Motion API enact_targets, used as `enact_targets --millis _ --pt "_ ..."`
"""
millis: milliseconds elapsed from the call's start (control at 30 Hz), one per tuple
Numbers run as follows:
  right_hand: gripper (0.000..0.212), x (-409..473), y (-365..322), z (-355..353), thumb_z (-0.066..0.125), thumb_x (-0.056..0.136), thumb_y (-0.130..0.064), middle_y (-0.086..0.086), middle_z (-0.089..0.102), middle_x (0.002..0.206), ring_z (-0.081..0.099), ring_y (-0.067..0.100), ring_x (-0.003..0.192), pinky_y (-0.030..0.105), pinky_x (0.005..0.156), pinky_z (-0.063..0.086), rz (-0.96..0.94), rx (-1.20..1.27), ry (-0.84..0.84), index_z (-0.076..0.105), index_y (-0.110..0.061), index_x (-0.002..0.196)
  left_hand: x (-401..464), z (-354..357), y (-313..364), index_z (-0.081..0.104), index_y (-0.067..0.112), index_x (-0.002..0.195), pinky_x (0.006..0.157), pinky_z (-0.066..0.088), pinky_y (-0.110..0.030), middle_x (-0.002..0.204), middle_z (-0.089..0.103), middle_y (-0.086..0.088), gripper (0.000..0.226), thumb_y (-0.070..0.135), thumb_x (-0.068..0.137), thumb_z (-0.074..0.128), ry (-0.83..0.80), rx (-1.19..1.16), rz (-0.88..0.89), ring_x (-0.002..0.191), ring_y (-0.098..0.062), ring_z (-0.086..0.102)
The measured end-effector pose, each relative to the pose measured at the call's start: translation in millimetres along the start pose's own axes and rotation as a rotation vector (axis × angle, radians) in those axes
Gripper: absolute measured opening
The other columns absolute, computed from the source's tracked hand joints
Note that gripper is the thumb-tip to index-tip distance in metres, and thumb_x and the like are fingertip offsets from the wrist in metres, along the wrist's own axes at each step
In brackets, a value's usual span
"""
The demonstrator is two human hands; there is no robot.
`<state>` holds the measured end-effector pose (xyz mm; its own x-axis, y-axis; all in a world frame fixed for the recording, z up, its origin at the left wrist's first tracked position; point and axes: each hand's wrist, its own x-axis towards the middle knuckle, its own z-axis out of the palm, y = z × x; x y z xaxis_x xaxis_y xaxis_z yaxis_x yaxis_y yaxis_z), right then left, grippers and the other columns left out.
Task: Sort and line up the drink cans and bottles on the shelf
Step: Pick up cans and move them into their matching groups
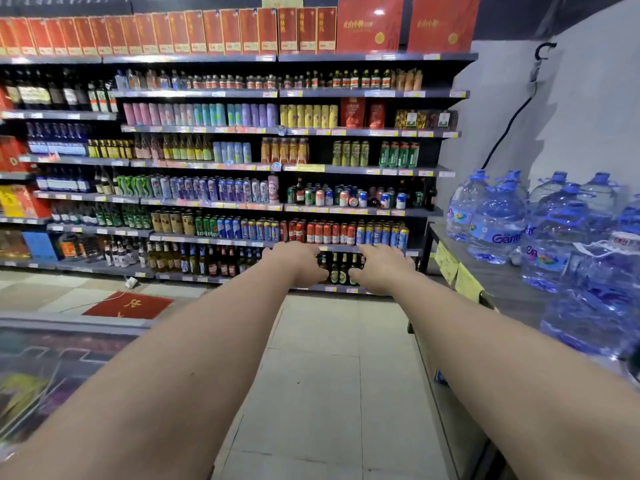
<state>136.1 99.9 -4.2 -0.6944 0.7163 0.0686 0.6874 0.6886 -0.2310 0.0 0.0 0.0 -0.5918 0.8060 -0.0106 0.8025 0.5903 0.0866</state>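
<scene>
A tall store shelf (360, 211) stands across the aisle, several tiers of drink cans and bottles. On its right half one tier holds a jumble of mixed cans and dark bottles (346, 196), with one can lying on its side (353, 201). The tier below carries neat rows of red and blue cans (332, 233). Both my arms stretch straight ahead. My left hand (298, 263) and my right hand (381, 268) hover palm down, fingers relaxed, holding nothing. They overlap the green bottles (339, 270) of the lowest tier in the view, but the shelf is well beyond them.
Large blue water jugs (498, 220) stand on a grey counter (485, 271) at the right. A glass-topped freezer (52, 368) lies at the lower left. A red mat (128, 304) is on the tiled floor (318, 358) in front of the shelf.
</scene>
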Motion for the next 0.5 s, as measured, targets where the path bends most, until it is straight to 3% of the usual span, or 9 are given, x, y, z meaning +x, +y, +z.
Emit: enact_targets --millis 133,333,500 --pt "0.061 13.3 15.3 13.8 0.043 0.096 -0.051 0.008 0.029 0.155 0.026 0.035 0.142 0.054 0.113 0.025 0.023 -0.015 -0.051 0.023 -0.031 0.15 5.8 7.0 6.2 0.033 0.03 0.147 0.109 0.032 -0.053 0.149 0.039 -0.003 0.065 0.057 0.089 0.049 0.013 0.007 -0.025 0.136 -0.033 0.035" --pt "0.061 53.0 17.1 36.1 0.043 0.095 -0.052 0.008 0.033 0.151 0.027 0.034 0.141 0.051 0.111 0.029 -0.016 0.009 -0.058 0.026 -0.029 0.149 33.2 21.2 6.4 0.035 0.028 0.145 0.101 0.041 -0.049 0.129 0.056 -0.004 0.059 0.049 0.091 0.05 0.065 0.007 -0.04 0.117 -0.029 0.052" --pt "0.061 111.4 16.9 55.1 0.043 0.094 -0.054 0.008 0.034 0.151 0.027 0.034 0.14 0.051 0.112 0.028 -0.009 0.018 -0.047 0.027 -0.029 0.148 93.9 37.0 -5.4 0.042 0.027 0.14 0.091 0.05 -0.043 0.128 0.058 -0.003 0.053 0.044 0.091 0.051 0.165 -0.018 0.0 0.109 -0.026 0.057"
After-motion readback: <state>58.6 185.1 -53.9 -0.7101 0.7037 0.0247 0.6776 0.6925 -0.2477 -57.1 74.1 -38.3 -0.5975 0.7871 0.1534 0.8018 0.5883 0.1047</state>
